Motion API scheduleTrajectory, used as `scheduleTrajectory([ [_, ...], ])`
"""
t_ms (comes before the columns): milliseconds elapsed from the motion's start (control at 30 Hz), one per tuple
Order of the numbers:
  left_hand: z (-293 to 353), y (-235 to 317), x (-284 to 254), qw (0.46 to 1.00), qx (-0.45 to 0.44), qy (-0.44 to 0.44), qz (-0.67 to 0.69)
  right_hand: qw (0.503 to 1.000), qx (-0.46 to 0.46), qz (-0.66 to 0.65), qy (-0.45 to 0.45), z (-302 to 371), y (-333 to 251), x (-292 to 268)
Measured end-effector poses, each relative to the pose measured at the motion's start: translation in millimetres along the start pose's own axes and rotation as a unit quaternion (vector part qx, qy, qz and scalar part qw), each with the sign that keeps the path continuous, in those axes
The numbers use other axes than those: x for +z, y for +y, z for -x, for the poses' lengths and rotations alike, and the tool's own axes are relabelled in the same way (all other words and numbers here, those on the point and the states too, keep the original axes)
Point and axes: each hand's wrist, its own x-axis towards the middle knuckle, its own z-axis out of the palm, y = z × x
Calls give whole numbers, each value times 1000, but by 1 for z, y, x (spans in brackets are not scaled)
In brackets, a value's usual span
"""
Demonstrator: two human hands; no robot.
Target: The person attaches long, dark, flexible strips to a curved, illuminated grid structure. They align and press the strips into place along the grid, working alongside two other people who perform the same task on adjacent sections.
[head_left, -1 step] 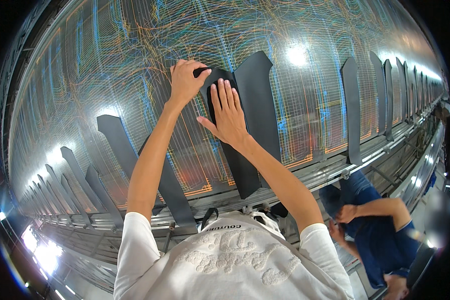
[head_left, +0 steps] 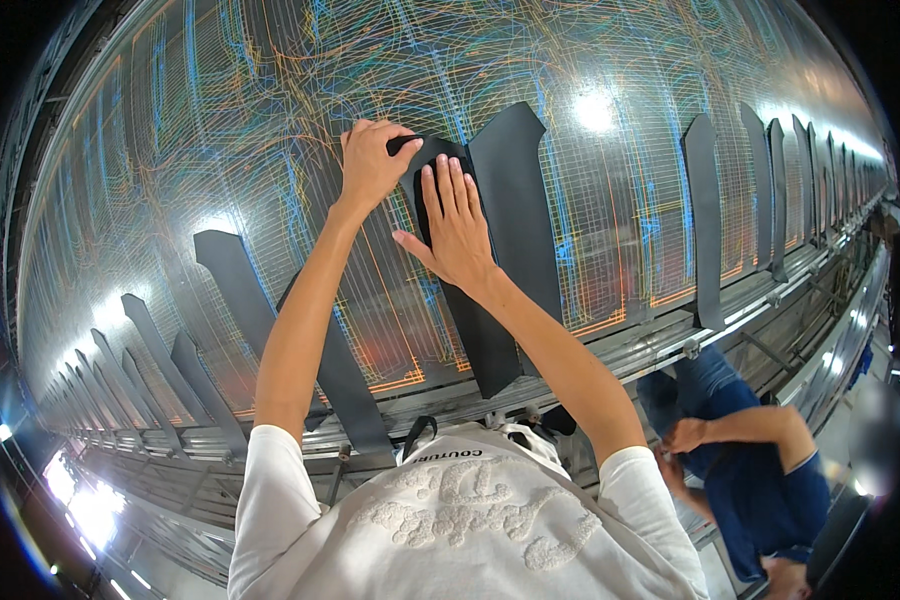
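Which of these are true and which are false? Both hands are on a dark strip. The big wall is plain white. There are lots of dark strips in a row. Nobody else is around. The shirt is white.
1. Both hands are on a dark strip: true. The left hand grips the top end of the dark strip and the right hand lies flat on it.
2. The wall is plain white: false. The shiny panel is covered in coloured lines.
3. Many dark strips stand in a row: true, for example another strip.
4. Nobody else is around: false. A person in blue is at lower right.
5. The shirt is white: true.
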Motion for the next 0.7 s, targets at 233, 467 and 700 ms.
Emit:
scheduleTrajectory([
  [233,0,3,-3,1000,-3,-10,3,1000,23,0,11,-10,4,5],
  [467,-2,0,-1,1000,9,1,3,999,36,7,11,-12,3,10],
  [700,1,-1,1,1000,9,16,5,999,41,15,12,-12,3,13],
])
